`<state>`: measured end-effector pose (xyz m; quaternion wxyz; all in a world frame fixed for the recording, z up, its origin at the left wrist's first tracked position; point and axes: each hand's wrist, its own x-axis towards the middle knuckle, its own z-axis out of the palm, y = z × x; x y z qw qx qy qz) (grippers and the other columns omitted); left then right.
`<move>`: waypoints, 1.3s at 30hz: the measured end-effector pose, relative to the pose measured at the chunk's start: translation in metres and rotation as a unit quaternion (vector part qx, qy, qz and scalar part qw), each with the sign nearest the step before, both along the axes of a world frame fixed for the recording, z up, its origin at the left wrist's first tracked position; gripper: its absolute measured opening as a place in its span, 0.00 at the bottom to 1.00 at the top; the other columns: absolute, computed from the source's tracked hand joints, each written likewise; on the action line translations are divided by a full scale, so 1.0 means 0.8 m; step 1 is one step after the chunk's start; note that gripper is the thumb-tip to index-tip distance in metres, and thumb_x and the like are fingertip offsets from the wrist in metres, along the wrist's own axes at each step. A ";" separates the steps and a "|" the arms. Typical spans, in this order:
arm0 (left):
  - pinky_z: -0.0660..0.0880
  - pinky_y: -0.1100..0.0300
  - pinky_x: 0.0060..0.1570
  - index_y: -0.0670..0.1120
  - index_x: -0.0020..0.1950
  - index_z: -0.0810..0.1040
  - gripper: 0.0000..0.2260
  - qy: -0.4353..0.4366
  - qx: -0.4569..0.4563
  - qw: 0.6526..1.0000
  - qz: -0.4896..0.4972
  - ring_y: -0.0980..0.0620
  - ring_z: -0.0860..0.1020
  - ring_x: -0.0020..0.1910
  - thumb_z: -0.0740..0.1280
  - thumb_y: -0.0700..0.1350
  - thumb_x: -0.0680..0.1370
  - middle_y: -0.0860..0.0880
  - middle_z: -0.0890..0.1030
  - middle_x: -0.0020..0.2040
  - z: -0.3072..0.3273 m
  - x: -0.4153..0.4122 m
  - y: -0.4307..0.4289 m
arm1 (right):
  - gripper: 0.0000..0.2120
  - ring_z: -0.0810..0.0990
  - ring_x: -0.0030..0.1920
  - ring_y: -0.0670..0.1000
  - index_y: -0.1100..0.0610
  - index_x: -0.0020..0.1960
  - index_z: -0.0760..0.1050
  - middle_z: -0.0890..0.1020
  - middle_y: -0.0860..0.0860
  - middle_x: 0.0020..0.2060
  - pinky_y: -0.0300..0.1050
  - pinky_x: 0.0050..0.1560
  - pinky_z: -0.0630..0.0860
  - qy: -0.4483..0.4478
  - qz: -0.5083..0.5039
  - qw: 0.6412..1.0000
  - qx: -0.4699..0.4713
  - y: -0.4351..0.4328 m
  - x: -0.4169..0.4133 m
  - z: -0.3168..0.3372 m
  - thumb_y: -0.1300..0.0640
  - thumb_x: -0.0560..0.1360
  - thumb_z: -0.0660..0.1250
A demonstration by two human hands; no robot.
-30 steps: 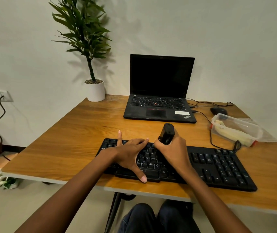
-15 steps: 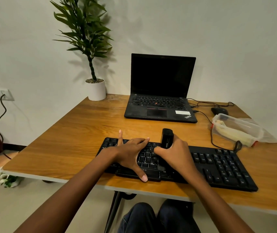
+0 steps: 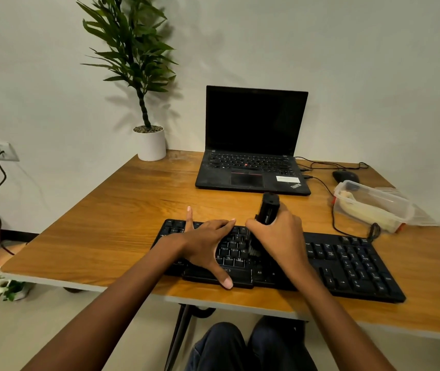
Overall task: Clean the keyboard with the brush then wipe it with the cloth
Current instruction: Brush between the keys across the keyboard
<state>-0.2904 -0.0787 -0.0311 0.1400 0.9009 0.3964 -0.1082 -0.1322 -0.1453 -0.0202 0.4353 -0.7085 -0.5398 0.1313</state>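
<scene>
Two bare hands are on a long black plastic keyboard [image 3: 347,266] with white key legends, which lies flat along the near edge of the brown wooden tabletop [image 3: 122,223]. The left hand [image 3: 208,242] is spread flat over the left-centre keys, fingers straight, thumb reaching to the front edge by the space bar, gripping nothing. The right hand [image 3: 280,239] is curled round a stubby black brush [image 3: 267,210], whose handle end sticks up and leans away from the person while its dark bristles [image 3: 253,251] touch the keys just right of the letter rows. Both hands and forearms hide the middle keys, and the handle's small lettering is unreadable. At the right, a clear plastic tub [image 3: 374,207] holds something pale that cannot be identified. Behind the keyboard stands an open black laptop [image 3: 253,145] with a dark screen.
</scene>
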 end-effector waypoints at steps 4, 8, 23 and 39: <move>0.17 0.38 0.52 0.51 0.76 0.33 0.56 -0.008 -0.005 1.000 -0.001 0.50 0.38 0.76 0.71 0.66 0.66 0.51 0.40 0.78 -0.002 0.000 0.000 | 0.13 0.77 0.38 0.50 0.51 0.47 0.69 0.77 0.47 0.36 0.44 0.36 0.74 -0.031 0.031 0.999 -0.008 -0.022 -0.021 -0.024 0.50 0.67 0.69; 0.19 0.35 0.55 0.51 0.76 0.33 0.56 -0.003 0.000 1.000 0.000 0.49 0.39 0.76 0.71 0.65 0.67 0.50 0.41 0.78 0.001 0.000 -0.001 | 0.11 0.77 0.38 0.49 0.51 0.40 0.69 0.77 0.48 0.35 0.45 0.38 0.76 -0.006 0.047 0.996 -0.077 -0.004 -0.003 -0.003 0.49 0.66 0.70; 0.21 0.31 0.57 0.51 0.75 0.32 0.56 -0.002 0.005 1.000 -0.005 0.50 0.38 0.76 0.71 0.66 0.66 0.50 0.41 0.78 0.000 -0.003 -0.001 | 0.11 0.77 0.35 0.48 0.52 0.43 0.68 0.76 0.48 0.34 0.45 0.36 0.76 0.034 0.043 0.998 0.004 -0.014 -0.012 -0.007 0.52 0.68 0.70; 0.23 0.49 0.64 0.53 0.75 0.60 0.49 -0.295 0.092 0.944 0.119 0.59 0.56 0.72 0.42 0.80 0.63 0.60 0.59 0.71 -0.030 -0.075 0.014 | 0.12 0.75 0.39 0.43 0.57 0.49 0.71 0.75 0.45 0.38 0.32 0.36 0.73 0.097 0.058 0.992 0.050 0.064 0.019 -0.002 0.55 0.71 0.71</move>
